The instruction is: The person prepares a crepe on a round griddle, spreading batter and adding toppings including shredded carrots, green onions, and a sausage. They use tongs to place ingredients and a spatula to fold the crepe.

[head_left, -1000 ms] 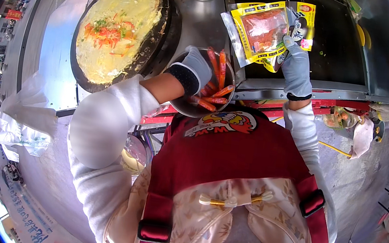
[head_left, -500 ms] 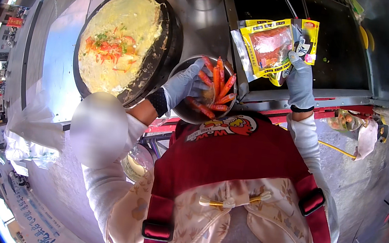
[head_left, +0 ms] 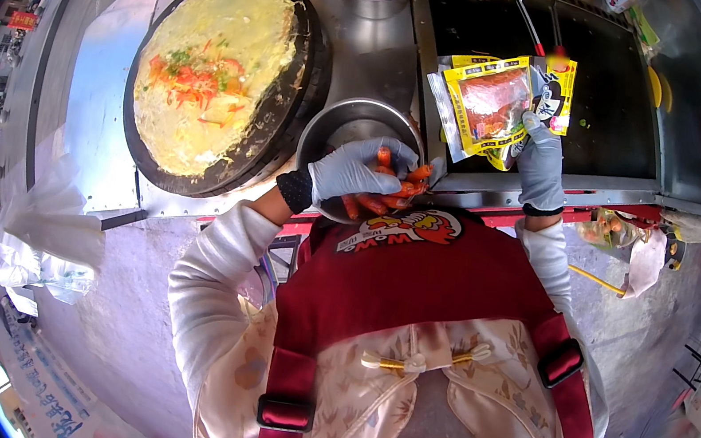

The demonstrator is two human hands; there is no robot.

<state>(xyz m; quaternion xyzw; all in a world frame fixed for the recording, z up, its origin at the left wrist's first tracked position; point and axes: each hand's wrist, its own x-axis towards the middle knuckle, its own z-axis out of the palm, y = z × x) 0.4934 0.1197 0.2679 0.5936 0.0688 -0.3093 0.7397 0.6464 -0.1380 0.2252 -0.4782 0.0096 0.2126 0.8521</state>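
Note:
My left hand [head_left: 348, 170], in a pale glove, reaches into a round metal pot [head_left: 322, 116]. Its fingers curl over several red-orange sausages [head_left: 402, 194], gathered toward the pot's near right side; the fingertips are partly hidden. Yellow-edged plastic packets [head_left: 490, 102] with reddish food showing through are held upright in my gloved right hand [head_left: 542, 163]. Thumb and fingers are closed on their lower right edge, over the dark griddle's front. Left of the pot, a thin pale crepe [head_left: 216, 25] with chopped red and green topping lies on a round black griddle plate [head_left: 294, 112].
A smaller metal pot [head_left: 371, 5] of reddish-brown sauce with a spoon stands beyond the sausage pot. On the right is a flat black griddle [head_left: 621, 114] with a raised metal frame; tongs [head_left: 527, 15] lie at its back. Bagged goods [head_left: 613, 231] hang below the counter's right side.
My left hand has moved from the pot's left side onto the sausages, which are now bunched toward the near right. My right hand still holds the packets, slightly lower in the picture.

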